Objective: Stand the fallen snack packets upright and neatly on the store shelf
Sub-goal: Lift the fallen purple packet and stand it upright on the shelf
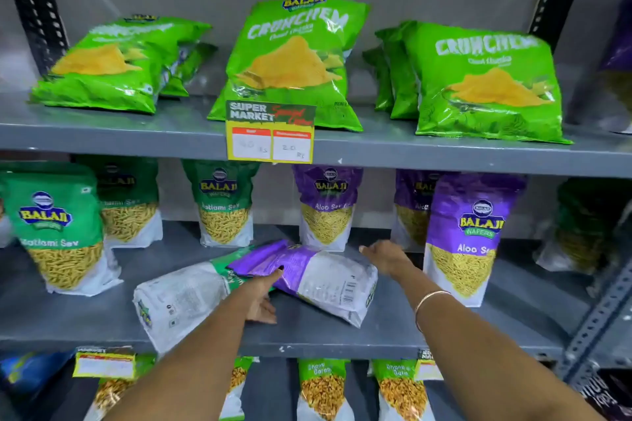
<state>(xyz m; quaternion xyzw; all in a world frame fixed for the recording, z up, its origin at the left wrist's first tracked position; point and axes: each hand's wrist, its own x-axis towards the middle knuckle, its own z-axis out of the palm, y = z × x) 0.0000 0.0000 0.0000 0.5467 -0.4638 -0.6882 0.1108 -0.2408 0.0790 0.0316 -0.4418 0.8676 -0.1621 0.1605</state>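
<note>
two fallen packets; left hand seemingly touching one.

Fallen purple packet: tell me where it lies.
The fallen purple packet lies flat on the middle shelf, centre of the head view, overlapping a fallen green packet, between both hands.
</note>
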